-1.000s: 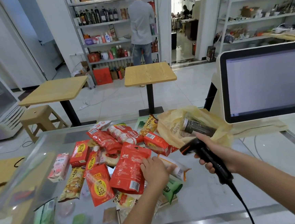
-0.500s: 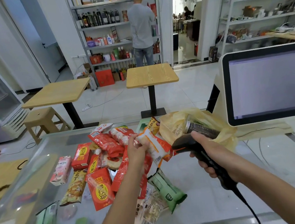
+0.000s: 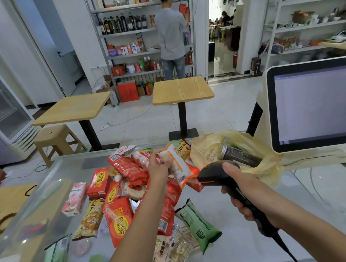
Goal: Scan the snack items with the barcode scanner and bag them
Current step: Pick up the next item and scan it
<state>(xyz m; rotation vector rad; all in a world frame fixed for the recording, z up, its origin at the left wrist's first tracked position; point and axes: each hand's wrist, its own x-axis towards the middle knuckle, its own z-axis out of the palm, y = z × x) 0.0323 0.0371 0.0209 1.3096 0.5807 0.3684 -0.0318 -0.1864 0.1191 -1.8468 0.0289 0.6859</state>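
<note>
- While the glass counter [image 3: 259, 217] carries the loose snack pile [image 3: 119, 198] at near left, the yellow bag [image 3: 207, 150] lies open at far right with a dark jar [image 3: 239, 156] inside.
- Around the barcode scanner [image 3: 213, 174] handle curls the right hand [image 3: 238, 187], with the scanner head aimed left, just beside the white-and-orange packet [image 3: 176, 164].
- Raised above the pile, the left hand [image 3: 159, 165] grips that packet's upper half, and its barcode end hangs in the scanner's red glow.
- It looks light, soft and slippery; gripping a sealed edge should keep the barcode flat.
</note>
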